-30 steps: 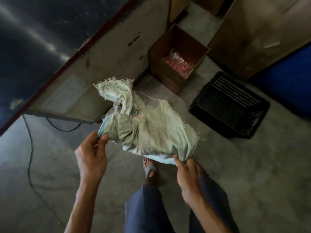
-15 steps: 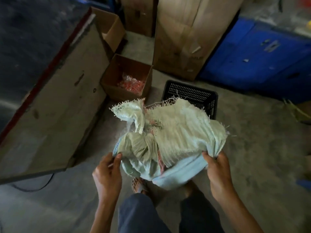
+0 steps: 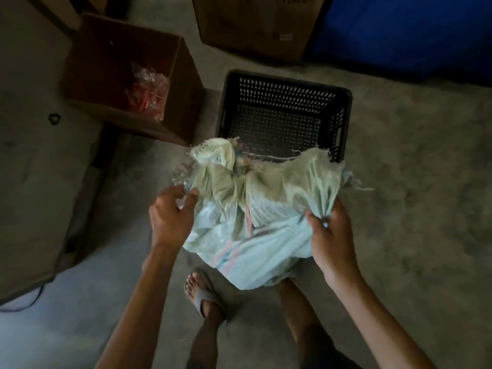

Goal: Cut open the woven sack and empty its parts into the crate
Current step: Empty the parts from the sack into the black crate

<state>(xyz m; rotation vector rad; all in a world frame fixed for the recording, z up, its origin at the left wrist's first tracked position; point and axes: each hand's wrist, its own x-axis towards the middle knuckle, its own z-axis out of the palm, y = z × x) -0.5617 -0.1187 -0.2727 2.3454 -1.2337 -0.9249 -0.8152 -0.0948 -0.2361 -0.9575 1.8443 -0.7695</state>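
A pale green woven sack with frayed edges and a pink stripe hangs bunched between my hands, above the concrete floor. My left hand pinches its left edge. On the other side my right hand grips a gathered corner. The sack's frayed top reaches over the near rim of a black perforated plastic crate, which stands on the floor just beyond and looks empty. What is inside the sack is hidden.
An open cardboard box holding clear bags of red pieces stands left of the crate. A big cardboard box and a blue object lie behind. A large slab fills the left. My sandalled foot is below the sack.
The view has turned and moved toward the crate, which now sits directly beyond the sack. Both hands have kept their hold on the sack's edges and carried it closer to the crate.
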